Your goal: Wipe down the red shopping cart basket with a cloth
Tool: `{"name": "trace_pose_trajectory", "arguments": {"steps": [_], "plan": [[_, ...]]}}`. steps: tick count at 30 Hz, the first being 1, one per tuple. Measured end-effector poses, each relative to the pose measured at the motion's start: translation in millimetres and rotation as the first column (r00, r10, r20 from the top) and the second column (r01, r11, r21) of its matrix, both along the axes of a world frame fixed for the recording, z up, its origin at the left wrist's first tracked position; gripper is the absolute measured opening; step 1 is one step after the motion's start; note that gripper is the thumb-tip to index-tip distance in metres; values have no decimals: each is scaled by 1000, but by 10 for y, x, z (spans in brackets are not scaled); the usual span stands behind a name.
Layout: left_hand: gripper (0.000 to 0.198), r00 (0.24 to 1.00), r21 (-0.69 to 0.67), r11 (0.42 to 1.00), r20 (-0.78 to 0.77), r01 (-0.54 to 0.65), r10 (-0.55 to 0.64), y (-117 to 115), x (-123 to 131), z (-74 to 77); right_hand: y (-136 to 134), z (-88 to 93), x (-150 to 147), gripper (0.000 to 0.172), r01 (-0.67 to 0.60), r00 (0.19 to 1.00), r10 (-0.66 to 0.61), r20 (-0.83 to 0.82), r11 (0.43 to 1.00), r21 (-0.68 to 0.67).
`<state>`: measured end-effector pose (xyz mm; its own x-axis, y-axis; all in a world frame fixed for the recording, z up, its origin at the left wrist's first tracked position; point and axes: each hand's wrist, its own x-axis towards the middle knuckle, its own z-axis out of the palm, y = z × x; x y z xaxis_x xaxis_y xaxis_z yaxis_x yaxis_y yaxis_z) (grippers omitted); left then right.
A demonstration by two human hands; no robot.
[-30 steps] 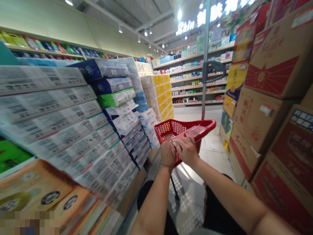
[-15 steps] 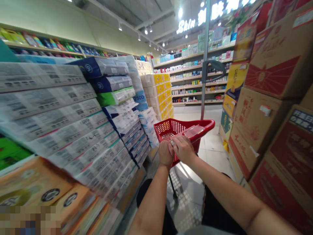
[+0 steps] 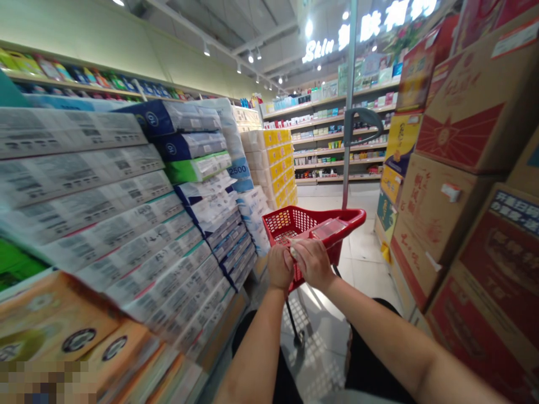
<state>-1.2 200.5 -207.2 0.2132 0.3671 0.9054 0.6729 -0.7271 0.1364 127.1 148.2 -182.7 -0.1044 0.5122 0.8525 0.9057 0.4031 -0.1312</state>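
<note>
A red plastic shopping cart (image 3: pixel 332 251) with a perforated basket stands in front of me on the tiled floor. My left hand (image 3: pixel 280 267) is closed around the left end of its handle. Right beside it, my right hand (image 3: pixel 311 262) wraps over the same handle, and the two hands touch. Part of the handle is hidden beneath my fingers. A metal pole (image 3: pixel 347 163) with a grey loop grip (image 3: pixel 365 127) rises from the cart's far right side. The visible part of the basket's inside shows no goods.
Tall stacks of wrapped tissue packs (image 3: pixel 126 213) line my left. Cardboard cartons (image 3: pixel 458 106) are piled along my right. Beyond the cart, shelves (image 3: pixel 324 147) hold many small packages. Yellow-and-white packs (image 3: pixel 273 163) stand at the left corner ahead. Pale floor tiles (image 3: pixel 364 269) run between the stacks.
The view has shifted slightly, with the cart and both hands a little lower and further left in it. Both hands keep their hold on the handle.
</note>
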Motion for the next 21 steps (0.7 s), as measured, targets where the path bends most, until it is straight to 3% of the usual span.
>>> {"name": "trace_pose_trajectory", "arguments": {"steps": [2, 6, 8, 13, 15, 17, 21], "plan": [[31, 1000, -12, 1000, 3, 8, -8, -2, -23, 6, -23, -39, -7, 26, -11, 1000, 11, -19, 999, 38], [30, 1000, -19, 1000, 7, 19, -19, -2, -42, 15, 109, 202, -41, 22, 93, 993, -76, 93, 975, -200], [31, 1000, -19, 1000, 8, 14, -14, -3, -43, 16, 162, 249, -51, 25, 101, 990, -75, 122, 970, -220], [29, 1000, -48, 999, 12, 20, -20, 8, -65, 8, 12, -115, -30, 24, -44, 999, 45, -11, 995, 91], [28, 999, -47, 998, 24, 33, -31, 23, -78, 2, -54, -170, -16, 27, -65, 997, 69, -23, 987, 148], [28, 999, -34, 999, 31, 41, -40, 37, -85, -1, -58, -53, -10, 23, -43, 999, 44, -11, 996, 79], [28, 999, -28, 999, 23, 36, -35, 38, -79, -2, 87, 365, -20, 24, 76, 992, -54, 111, 976, -204]]}}
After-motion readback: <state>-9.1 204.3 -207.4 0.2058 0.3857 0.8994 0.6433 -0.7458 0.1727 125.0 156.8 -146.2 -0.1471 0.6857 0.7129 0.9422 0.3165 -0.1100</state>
